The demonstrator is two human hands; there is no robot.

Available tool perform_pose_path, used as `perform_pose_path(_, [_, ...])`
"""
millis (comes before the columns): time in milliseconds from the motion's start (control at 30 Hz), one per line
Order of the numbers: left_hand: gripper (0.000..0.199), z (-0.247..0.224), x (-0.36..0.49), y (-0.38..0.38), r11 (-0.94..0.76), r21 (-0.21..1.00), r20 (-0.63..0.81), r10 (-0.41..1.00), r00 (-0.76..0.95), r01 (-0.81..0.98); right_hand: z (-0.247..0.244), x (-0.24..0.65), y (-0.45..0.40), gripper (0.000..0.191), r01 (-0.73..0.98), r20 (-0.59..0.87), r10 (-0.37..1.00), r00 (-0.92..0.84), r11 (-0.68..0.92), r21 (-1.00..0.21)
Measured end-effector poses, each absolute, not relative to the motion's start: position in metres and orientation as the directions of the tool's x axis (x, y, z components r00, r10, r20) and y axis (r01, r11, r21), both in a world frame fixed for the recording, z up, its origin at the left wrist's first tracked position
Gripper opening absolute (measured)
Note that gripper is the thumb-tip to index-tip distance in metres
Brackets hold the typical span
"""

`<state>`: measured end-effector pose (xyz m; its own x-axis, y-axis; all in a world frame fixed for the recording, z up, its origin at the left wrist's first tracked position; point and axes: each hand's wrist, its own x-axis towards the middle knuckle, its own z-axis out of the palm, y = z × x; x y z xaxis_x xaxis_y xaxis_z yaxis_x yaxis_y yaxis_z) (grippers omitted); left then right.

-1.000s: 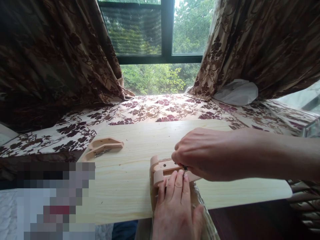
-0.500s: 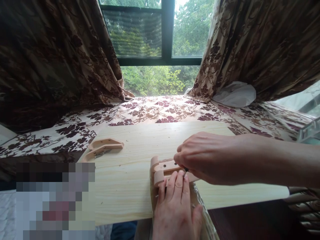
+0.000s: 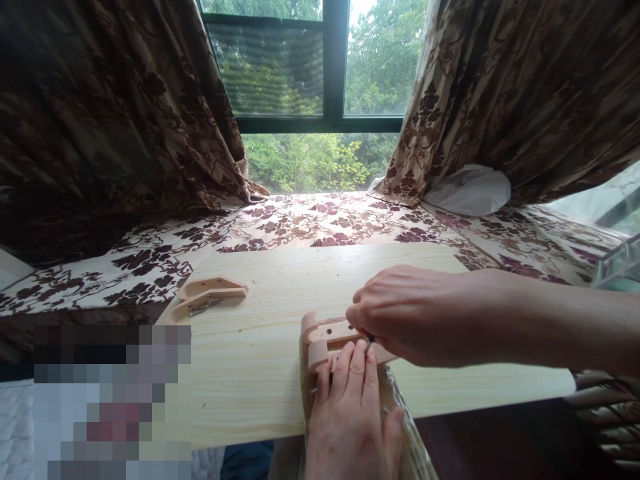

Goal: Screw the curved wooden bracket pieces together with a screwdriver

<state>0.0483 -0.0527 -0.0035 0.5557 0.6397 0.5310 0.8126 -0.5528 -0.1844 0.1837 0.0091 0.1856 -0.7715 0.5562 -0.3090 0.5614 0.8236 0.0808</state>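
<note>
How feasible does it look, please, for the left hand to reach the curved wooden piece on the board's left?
Probably yes: nothing tall stands on the wood-grain board between the left hand and the curved wooden piece, though that hand rests on a drilled wooden part.

we face a window [image 3: 383,73] in a dark frame [image 3: 334,67], with leafy green trees [image 3: 305,160] beyond the glass. daylight enters there, leaving the middle bright for us and both sides in shade. a brown patterned left curtain [image 3: 115,100] and a matching right curtain [image 3: 525,80] hang drawn apart. below the window we see a cream cloth [image 3: 320,217] spread flat, printed with brown and purplish flowers; a whitish bag [image 3: 473,191] lies by the right curtain's foot. nearer us stretches a pale, wood-grained bench [image 3: 240,387]. whitish quilted fabric [image 3: 15,427] shows at lower left, a dark surface [image 3: 500,440] at lower right.
</note>
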Motion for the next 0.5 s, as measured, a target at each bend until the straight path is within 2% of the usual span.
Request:
perform_pose_path(167, [0.057,-0.0021,0.0494,-0.0526,-0.552,-0.174,0.541,0.638,0.548,0.815,0.1840,0.1847,0.0099,0.014,0.551,-0.287,0.548,-0.785,0.831,0.080])
perform_pose_path(500, [0.053,0.0030,0.0508,-0.0528,-0.554,-0.160,0.591,0.609,0.528,0.817,0.1857,0.1863,0.0109,0.012,0.563,-0.331,0.555,-0.764,0.822,0.079])
